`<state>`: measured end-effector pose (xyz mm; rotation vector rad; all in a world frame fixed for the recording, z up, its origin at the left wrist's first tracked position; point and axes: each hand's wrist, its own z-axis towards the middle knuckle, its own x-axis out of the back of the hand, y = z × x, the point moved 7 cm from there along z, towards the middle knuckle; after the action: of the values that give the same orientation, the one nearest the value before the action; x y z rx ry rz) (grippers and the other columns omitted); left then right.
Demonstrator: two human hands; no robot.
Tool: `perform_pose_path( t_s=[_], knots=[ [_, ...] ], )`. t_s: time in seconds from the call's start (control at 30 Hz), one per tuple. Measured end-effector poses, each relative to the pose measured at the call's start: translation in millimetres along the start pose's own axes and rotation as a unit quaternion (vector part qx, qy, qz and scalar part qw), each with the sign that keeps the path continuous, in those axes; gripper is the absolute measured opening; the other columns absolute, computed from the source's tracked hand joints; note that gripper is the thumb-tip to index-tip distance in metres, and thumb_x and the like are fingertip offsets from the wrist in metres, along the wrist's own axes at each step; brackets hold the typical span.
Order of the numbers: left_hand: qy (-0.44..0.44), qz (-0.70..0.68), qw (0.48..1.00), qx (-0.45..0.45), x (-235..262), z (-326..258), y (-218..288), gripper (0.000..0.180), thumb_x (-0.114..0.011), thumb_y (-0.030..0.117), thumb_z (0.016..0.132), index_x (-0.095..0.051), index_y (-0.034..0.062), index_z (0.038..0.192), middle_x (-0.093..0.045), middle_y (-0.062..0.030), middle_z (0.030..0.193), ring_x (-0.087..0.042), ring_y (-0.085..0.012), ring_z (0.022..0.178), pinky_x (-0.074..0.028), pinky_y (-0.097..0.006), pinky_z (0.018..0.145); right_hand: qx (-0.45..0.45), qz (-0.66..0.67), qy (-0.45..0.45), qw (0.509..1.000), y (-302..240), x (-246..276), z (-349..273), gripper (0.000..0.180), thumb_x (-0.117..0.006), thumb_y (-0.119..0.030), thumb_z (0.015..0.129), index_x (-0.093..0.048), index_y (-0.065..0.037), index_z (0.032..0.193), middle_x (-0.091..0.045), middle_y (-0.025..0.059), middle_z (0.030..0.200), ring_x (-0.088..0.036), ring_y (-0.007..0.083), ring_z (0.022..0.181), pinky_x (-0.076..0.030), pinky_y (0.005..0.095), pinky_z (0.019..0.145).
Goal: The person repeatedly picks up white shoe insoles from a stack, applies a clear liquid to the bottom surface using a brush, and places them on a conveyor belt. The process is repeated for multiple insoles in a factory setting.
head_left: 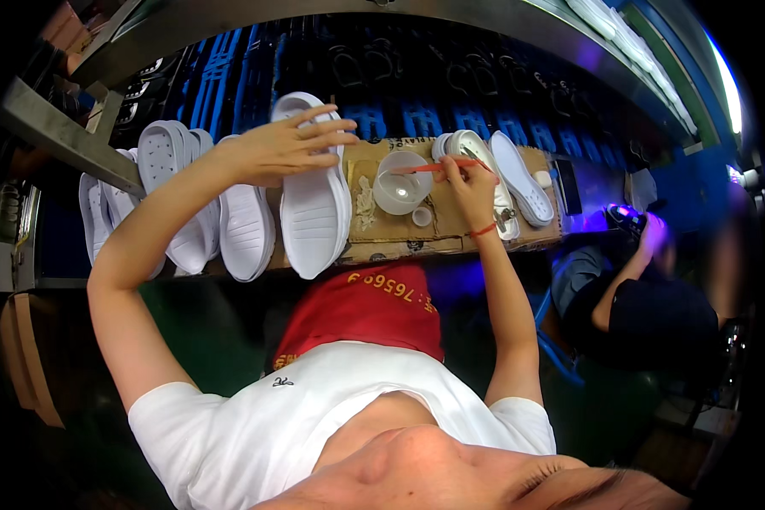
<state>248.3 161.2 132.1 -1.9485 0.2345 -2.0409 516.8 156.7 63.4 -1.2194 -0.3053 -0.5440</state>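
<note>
Centrally, a white shoe sole (314, 221) lies lengthwise on the workbench, its toe end toward the person. The left hand (296, 146) is across its far part, fingers loosely spread; I cannot tell whether it presses down. At about half past two from the sole, a clear cup (381, 189) stands on brown cardboard (452, 223), with a small white cap (422, 217) just beside it. Farther toward three, the right hand (470, 187) pinches a thin red stick (427, 168) between thumb and fingers, its tip over the cup. More white soles (246, 229) line up around nine o'clock. Between three and four, well apart, sits a co-worker (667, 302) in dark clothing.
</note>
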Motion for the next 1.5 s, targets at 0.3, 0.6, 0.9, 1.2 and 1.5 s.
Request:
perform_pose_path(
  t_s=[0.3,0.6,0.9,1.2,1.5],
  knots=[
    [0.132,-0.427,0.746,0.493,24.0,-80.8,-0.2,0.073,-0.086,0.024,0.064,-0.051,-0.0019,0.122,-0.057,-0.0145,0.122,-0.055,-0.0267,0.116,-0.042,-0.038,0.101,0.018,-0.085,-0.048,0.995,-8.5,-24.9,12.1,0.026,-0.064,-0.023,0.087,-0.071,0.002,0.084,-0.063,0.0216,0.069,-0.064,0.0353,0.063,-0.049,0.0370,0.058],
    [0.223,-0.883,0.206,0.357,-51.6,-90.9,96.8,0.066,-0.054,0.025,0.082,-0.039,-0.0086,0.137,-0.055,-0.0272,0.129,-0.065,-0.0356,0.101,-0.053,-0.041,0.090,-0.264,0.370,-0.094,0.885,61.9,5.4,-6.2,0.023,-0.057,-0.015,0.091,-0.068,0.004,0.096,-0.067,0.0045,0.072,-0.055,0.0087,0.060,-0.038,0.0225,0.052],
    [0.171,-0.934,-0.013,0.312,-72.5,-56.3,135.9,0.072,-0.032,0.039,0.086,-0.036,-0.0090,0.140,-0.050,-0.0317,0.129,-0.061,-0.0425,0.102,-0.053,-0.049,0.086,-0.016,0.269,-0.118,0.956,-72.0,-7.7,35.1,0.024,-0.057,-0.017,0.094,-0.070,0.003,0.097,-0.071,0.0070,0.082,-0.060,0.0090,0.068,-0.044,0.0216,0.060],
    [0.125,-0.969,-0.048,0.208,-69.6,-33.5,134.5,0.076,-0.037,0.040,0.083,-0.033,-0.0104,0.140,-0.049,-0.0326,0.127,-0.059,-0.0462,0.099,-0.054,-0.050,0.084,0.294,0.080,-0.376,0.875,-151.8,-53.8,48.9,0.017,-0.063,-0.017,0.091,-0.073,-0.003,0.096,-0.070,0.0083,0.089,-0.069,0.0192,0.084,-0.054,0.0286,0.076],
    [0.204,-0.954,-0.029,0.217,-70.7,-27.1,132.2,0.077,-0.043,0.041,0.081,-0.035,-0.0068,0.141,-0.053,-0.0254,0.121,-0.060,-0.0397,0.099,-0.055,-0.047,0.084,0.212,-0.052,-0.164,0.962,-94.9,38.6,51.5,0.017,-0.061,-0.015,0.093,-0.072,-0.004,0.099,-0.071,0.0093,0.090,-0.070,0.0197,0.083,-0.054,0.0302,0.076]
  ],
)
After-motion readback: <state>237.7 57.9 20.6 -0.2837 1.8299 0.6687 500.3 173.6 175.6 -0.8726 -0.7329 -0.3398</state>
